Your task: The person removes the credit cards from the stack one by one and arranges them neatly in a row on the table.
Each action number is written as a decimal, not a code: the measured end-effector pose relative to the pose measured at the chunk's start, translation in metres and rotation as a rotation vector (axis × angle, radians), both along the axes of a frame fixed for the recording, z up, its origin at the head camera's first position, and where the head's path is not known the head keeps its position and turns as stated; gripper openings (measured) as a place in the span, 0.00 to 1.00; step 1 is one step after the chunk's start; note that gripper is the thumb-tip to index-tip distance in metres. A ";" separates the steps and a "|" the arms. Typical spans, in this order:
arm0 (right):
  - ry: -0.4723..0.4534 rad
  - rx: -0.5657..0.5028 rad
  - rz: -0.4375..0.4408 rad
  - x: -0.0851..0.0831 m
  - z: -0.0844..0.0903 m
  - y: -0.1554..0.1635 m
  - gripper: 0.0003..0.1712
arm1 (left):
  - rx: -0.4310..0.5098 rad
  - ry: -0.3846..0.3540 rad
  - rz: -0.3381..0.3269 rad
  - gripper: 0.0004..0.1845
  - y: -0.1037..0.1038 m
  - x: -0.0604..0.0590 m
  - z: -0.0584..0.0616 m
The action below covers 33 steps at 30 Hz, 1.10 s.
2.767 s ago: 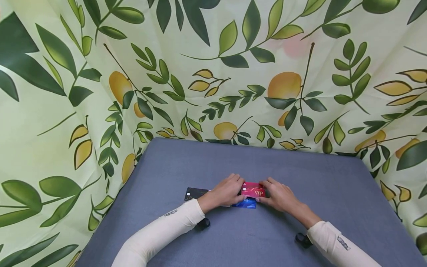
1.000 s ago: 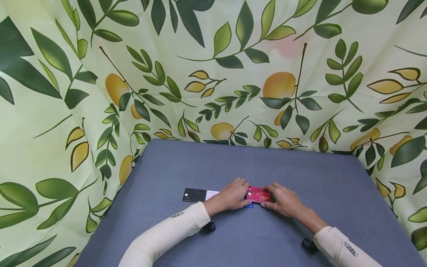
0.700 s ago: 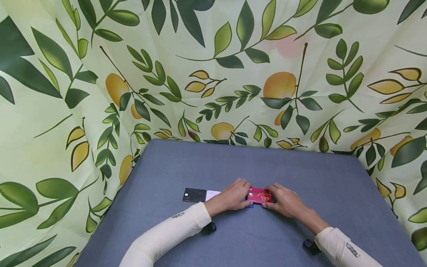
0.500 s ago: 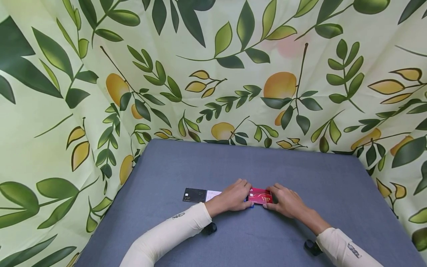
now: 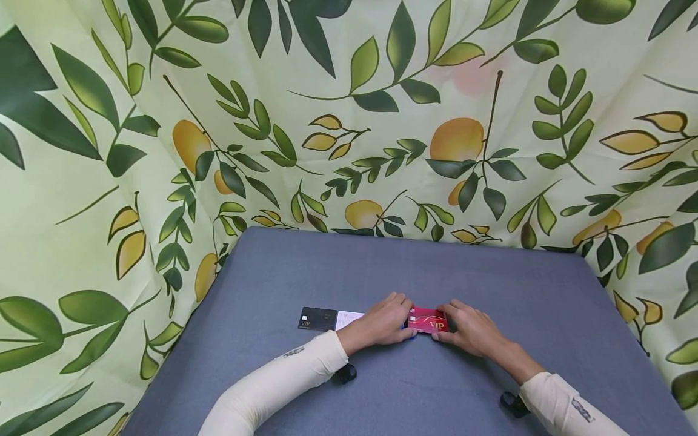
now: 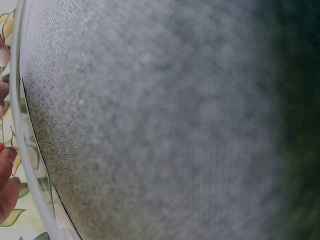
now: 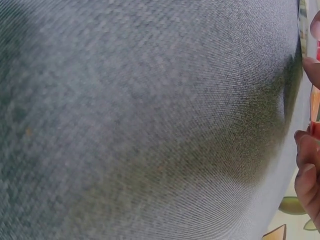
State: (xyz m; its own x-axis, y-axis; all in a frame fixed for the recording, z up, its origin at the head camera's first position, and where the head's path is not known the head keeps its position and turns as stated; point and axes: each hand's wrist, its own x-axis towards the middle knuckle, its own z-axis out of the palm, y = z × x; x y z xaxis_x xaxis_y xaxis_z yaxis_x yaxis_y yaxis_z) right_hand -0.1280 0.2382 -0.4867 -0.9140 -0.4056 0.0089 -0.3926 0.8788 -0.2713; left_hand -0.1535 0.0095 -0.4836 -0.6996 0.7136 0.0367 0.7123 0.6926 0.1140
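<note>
Leaf-and-lemon printed fabric (image 5: 349, 121) is hung behind and to both sides of a grey-blue cloth-covered table (image 5: 414, 272), and on that cloth the work is laid out near the front edge. A glossy red plastic card with gold "VIP" lettering (image 5: 429, 321) is held flat against the cloth between both hands. It is pinched at its right end by the curled fingers and thumb of the right hand (image 5: 470, 330), while its left end is met by the fingertips of the left hand (image 5: 382, 321), whose fingers are curled over that edge. A thin sliver of a blue card (image 5: 408, 327) can be made out just beneath the left fingertips.

Compared with 2.8 seconds ago, the red card has been carried slightly to the right and lowered: then it was tilted up above the blue card, much of which was exposed below it; now the blue card is almost wholly covered. Over the last second only a small rightward shift is seen, so the red card is judged to be settling in line with the others.

A black rectangular card with small "VIP" print (image 5: 317, 318) lies to the left, touching a white card (image 5: 349, 318) partly hidden by the left wrist. Both wrist views are filled with blurred cloth, with only fingertips at the edges.
</note>
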 end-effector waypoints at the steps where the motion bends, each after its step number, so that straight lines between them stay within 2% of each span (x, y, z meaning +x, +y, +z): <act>1: -0.001 0.002 -0.001 0.000 0.000 0.000 0.33 | -0.002 -0.001 0.000 0.27 0.000 0.000 0.000; 24: -0.007 -0.001 -0.004 0.001 0.001 0.005 0.34 | -0.005 0.013 0.007 0.27 0.004 0.000 -0.002; 33: -0.015 0.003 -0.012 0.004 -0.001 0.008 0.34 | -0.015 0.013 -0.013 0.28 0.009 -0.001 -0.004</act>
State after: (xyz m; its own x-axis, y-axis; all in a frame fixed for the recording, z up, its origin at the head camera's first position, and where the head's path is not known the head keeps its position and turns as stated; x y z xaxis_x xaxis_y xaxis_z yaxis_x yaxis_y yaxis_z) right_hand -0.1240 0.2466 -0.4874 -0.9187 -0.3949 -0.0063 -0.3782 0.8841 -0.2746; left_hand -0.1548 0.0180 -0.4875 -0.6899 0.7231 0.0344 0.7225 0.6849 0.0941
